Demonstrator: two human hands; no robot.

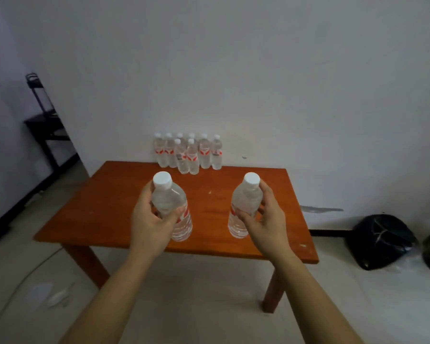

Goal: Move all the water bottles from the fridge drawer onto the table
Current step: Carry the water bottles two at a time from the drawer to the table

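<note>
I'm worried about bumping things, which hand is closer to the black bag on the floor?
Right. The right hand, gripping the right bottle, is left of the black bag; the left hand, gripping the left bottle, is farther left, over the table.

Table (209,212) ctr bare, room to pass; bottle cluster (188,153) blocks back edge.

Bare forearms (114,294); left grip (148,227), right grip (268,225) bare.

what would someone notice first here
The left hand and right hand each grip a white-capped water bottle, the left bottle and right bottle, upright over the orange table. A cluster of bottles stands at its far edge; a black bag lies on the floor at right.
</note>
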